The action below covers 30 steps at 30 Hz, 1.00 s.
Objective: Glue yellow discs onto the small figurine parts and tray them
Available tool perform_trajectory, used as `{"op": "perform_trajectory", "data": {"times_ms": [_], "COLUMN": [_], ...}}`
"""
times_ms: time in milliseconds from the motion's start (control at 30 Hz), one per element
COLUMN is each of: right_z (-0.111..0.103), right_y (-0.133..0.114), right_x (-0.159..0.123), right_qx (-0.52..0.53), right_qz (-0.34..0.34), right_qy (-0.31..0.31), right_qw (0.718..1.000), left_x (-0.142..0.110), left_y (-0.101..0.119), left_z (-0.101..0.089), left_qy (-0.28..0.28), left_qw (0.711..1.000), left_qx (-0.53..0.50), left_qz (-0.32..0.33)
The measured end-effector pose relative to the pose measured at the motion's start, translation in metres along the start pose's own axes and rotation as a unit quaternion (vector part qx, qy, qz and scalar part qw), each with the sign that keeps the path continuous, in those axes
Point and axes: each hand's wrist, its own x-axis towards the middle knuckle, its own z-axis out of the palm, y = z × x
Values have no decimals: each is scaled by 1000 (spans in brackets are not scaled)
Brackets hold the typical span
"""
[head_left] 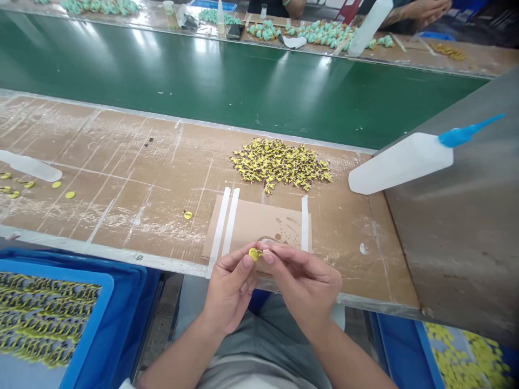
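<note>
My left hand pinches a small round yellow disc between thumb and fingers. Against its right side, the thumb and forefinger of my right hand close on a tiny dark-and-yellow piece, mostly hidden by the fingertips. Both hands are held over the front edge of a taped cardboard sheet with brown stains. Beyond that sheet lies a heap of small yellow-and-dark pieces. One yellow disc with a dark bit on it rests on the table left of the sheet.
A white squeeze bottle with blue nozzle leans by a metal panel at right. Another white bottle lies left, near several yellow discs. Blue trays hold rows of pieces. A green belt runs behind; co-workers sit across.
</note>
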Motion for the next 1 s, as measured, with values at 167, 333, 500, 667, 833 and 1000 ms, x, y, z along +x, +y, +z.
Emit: {"op": "perform_trajectory", "data": {"times_ms": [167,333,500,667,833,1000], "right_z": [-2,-2,0,-1,-5,-8], "right_y": [3,3,3,4,6,3], "right_x": [0,0,0,-1,-2,1], "right_qx": [-34,-31,-17,-29,-36,-45], "right_qz": [-19,-29,-30,-37,-30,-34], "right_qy": [-11,-19,-21,-22,-42,-41], "right_qw": [999,999,999,999,998,998], "left_x": [0,0,-2,-3,-8,-12], "left_y": [0,0,0,2,3,3], "left_z": [1,2,3,5,4,-1], "left_qy": [18,22,25,22,41,27], "left_qw": [1000,1000,1000,999,991,978], "left_qx": [-1,3,4,29,91,172], "left_qz": [5,8,13,38,86,117]}}
